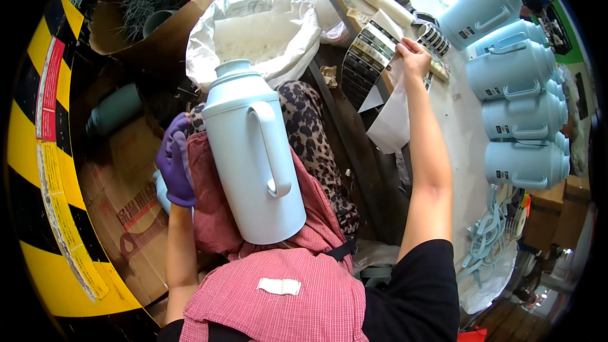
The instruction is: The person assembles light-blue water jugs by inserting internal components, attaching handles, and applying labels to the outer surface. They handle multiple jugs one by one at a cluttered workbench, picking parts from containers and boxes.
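Observation:
A pale blue vacuum jug (253,158) with a side handle lies tilted on my lap, its neck pointing away from me. My left hand (174,161), in a purple glove, is beside the jug at my left thigh. Its fingers stretch upward and no object shows in them. My bare right hand (415,58) reaches over the table edge and pinches a sheet of dark stickers (368,57). Pale backing paper (389,123) hangs below that hand. A roll of black-and-white labels (434,39) stands just right of my fingers.
Several pale blue jugs (513,117) stand along the table's right side, above a tangle of blue strips (487,231). A white-lined bin (253,31) is ahead, with a cardboard box (104,31) to its left. A yellow-black striped barrier (38,202) curves along the left.

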{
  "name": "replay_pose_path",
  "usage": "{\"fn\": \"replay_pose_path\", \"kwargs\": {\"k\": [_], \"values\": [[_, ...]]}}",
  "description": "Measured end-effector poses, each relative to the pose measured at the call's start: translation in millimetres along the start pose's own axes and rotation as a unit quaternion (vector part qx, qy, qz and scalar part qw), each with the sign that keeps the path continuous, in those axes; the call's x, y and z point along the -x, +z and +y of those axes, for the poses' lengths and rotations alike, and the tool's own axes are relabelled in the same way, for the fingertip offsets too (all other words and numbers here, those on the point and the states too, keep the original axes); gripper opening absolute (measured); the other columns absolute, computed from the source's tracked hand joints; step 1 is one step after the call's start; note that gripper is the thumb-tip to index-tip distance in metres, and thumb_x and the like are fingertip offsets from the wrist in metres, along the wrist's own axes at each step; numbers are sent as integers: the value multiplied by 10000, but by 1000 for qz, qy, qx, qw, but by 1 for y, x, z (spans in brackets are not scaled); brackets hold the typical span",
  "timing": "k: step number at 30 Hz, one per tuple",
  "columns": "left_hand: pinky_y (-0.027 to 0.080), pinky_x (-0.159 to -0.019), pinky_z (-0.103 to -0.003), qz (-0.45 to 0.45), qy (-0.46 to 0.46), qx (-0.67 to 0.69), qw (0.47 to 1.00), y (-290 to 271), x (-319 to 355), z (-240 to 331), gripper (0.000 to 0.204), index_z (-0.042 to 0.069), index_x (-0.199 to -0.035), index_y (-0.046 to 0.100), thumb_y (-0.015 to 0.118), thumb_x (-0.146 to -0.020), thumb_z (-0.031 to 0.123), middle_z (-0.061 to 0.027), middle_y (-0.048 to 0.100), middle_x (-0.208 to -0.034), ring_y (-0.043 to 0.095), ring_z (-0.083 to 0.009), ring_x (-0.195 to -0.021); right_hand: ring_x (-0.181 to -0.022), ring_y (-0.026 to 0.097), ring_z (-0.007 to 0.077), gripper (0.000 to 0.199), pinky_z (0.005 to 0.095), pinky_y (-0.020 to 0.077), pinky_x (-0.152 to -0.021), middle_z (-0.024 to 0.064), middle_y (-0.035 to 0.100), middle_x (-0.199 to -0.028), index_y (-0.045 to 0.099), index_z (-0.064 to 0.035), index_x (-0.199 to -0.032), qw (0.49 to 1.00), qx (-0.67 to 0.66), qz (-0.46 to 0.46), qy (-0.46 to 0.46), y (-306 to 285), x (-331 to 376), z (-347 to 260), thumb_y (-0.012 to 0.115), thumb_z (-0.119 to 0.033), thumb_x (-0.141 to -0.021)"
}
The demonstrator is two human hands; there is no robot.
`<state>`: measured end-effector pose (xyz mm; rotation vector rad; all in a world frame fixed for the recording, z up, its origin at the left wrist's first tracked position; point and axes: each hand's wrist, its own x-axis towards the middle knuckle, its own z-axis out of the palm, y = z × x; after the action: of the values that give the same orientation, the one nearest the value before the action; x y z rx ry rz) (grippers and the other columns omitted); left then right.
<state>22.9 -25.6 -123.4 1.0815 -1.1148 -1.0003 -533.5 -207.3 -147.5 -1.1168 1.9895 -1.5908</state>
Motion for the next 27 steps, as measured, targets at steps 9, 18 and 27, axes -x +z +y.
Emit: {"fn": "replay_pose_path", "kwargs": {"k": [9,18,27], "values": [[391,-1144,-337,31,-43,-27,998,-9,69,-6,326,-60,-1282,611,523,-1063,164,-142,614,-1341,561,-210,-1265,-785,697,92,170,233,552,-746,44,774,-877,796,-27,-975,999,37,-6,-24,-3,18,-20,819,-36,-807],[376,-1105,-517,-89,192,-284,935,4,122,25,562,-22,-1321,556,561,-1013,447,-224,519,-1419,512,-400,-1286,-1033,635,156,106,286,508,-944,84,689,-1108,714,29,-986,974,-124,-188,-35,-60,199,-117,730,3,-884],[357,-1094,-628,-205,288,-454,818,38,155,8,572,1,-1278,576,730,-837,331,-259,468,-1449,422,-491,-1345,-870,668,84,284,229,555,-791,30,687,-925,639,14,-1075,758,-148,-590,235,-57,319,-156,766,68,-827]]}}
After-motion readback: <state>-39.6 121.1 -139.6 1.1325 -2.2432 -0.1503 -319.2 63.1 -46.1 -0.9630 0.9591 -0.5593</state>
